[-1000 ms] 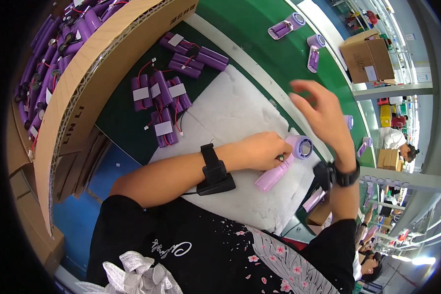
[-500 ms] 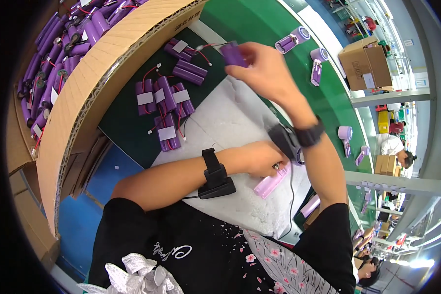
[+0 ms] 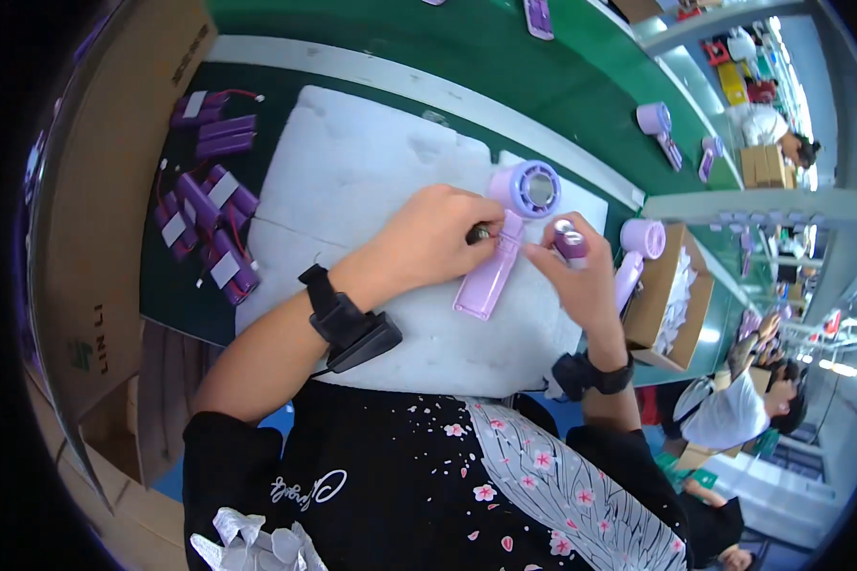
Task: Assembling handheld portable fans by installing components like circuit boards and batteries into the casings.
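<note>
A light purple handheld fan point(image 3: 483, 281) lies on the white foam pad point(image 3: 352, 171), its round head away from me and its long, hollow-looking handle toward me. My left hand point(image 3: 433, 238) is closed at the neck of the fan, between head and handle; a dark ring shows on a finger. Just right of the handle, my right hand point(image 3: 586, 276) grips a purple battery pack point(image 3: 569, 246) with its shiny round ends facing up. The pack is apart from the fan, and the fingers partly hide it.
Several wired purple battery packs point(image 3: 227, 190) lie left of the pad, beside a tall cardboard box point(image 3: 114, 238). Another fan point(image 3: 643, 238) and an open carton point(image 3: 700, 324) with white pieces stand at right. Beyond runs a green belt point(image 3: 371, 33) carrying fans. People work farther right.
My right hand has brought the battery pack back from the far left to beside the fan. The fan now lies farther from my body; my left hand stays on it. The view has shifted.
</note>
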`<state>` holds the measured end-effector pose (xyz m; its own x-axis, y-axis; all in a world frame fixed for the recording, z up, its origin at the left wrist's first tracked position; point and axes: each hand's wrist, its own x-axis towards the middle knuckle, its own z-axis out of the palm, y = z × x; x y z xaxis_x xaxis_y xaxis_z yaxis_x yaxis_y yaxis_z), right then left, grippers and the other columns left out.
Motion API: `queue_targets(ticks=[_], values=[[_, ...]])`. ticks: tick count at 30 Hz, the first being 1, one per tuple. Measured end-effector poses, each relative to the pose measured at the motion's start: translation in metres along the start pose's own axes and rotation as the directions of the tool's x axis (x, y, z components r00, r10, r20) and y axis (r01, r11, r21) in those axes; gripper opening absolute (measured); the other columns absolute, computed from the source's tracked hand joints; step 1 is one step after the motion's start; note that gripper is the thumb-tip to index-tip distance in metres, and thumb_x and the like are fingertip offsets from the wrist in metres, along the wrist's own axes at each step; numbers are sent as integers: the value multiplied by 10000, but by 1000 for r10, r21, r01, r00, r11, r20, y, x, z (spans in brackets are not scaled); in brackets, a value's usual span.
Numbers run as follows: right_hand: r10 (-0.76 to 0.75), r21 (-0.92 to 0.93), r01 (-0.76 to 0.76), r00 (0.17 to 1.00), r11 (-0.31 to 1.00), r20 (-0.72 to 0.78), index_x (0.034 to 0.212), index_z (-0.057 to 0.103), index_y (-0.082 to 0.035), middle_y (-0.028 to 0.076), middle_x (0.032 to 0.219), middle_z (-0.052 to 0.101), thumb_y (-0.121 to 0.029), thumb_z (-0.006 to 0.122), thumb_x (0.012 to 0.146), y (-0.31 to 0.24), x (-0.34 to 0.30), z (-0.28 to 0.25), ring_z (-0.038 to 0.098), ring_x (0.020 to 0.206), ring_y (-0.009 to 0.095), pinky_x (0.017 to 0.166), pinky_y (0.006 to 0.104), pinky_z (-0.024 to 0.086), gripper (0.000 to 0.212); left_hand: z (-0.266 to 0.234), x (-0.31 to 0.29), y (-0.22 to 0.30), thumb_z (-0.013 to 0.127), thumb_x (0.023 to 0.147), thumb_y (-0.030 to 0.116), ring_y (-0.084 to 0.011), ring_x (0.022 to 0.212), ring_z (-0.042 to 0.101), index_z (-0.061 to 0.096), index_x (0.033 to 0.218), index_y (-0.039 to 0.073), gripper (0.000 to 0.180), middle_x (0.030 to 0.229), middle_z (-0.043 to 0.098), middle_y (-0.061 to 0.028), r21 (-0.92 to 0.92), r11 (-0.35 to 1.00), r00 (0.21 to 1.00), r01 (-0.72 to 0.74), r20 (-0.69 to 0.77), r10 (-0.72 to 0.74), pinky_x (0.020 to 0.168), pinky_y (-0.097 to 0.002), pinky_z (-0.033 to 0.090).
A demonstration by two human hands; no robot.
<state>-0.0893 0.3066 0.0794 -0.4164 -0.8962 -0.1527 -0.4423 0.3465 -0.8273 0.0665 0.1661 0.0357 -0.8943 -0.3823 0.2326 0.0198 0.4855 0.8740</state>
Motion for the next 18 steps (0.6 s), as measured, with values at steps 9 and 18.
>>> queue_targets(ticks=[9,18], values=[[-216,-85,204,963,975,-163,863,537,-17,53,746,532,-43,776,734,11,7,28,491,667,160,610,266,425,273,-22,-8,5,712,756,17,-204,660,601,656,895,19,150,787,642,-99,-26,997,995,66,77,-64,601,-291,472],[-618,-214,583,764,784,-186,829,564,-42,88,896,647,-6,772,668,6,5,39,581,735,255,660,313,472,265,-34,-3,22,722,723,-38,-175,694,604,605,892,3,209,792,627,-81,-91,943,941,319,150,-304,641,-278,479]])
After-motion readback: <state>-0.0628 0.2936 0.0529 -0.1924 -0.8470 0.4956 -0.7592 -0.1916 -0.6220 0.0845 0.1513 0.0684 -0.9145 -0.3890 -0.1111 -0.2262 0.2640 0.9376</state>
